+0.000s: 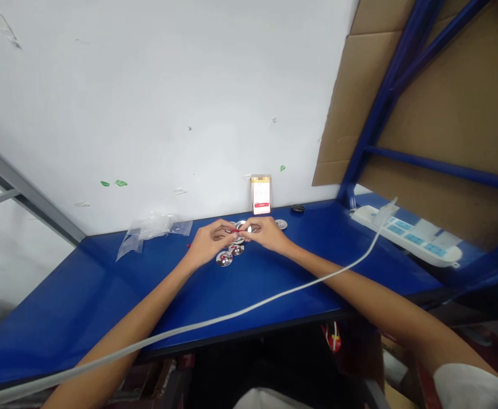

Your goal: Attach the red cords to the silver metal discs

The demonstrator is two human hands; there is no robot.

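My left hand (208, 241) and my right hand (266, 232) meet over the far middle of the blue table (82, 295), fingers pinched together on a small round silver disc with a red piece (241, 228). Below the hands lie more silver discs with red spots (224, 258) on the table. Another disc (281, 224) lies just right of my right hand. What exactly sits between the fingertips is too small to make out fully.
A white cable (274, 295) runs across the table from a white power strip (406, 234) at the right. Clear plastic bags (150, 228) lie at the left by the white wall. A small card (261, 194) leans on the wall. A black round cap (297, 208) lies beside it. Cardboard and blue shelf bars stand at right.
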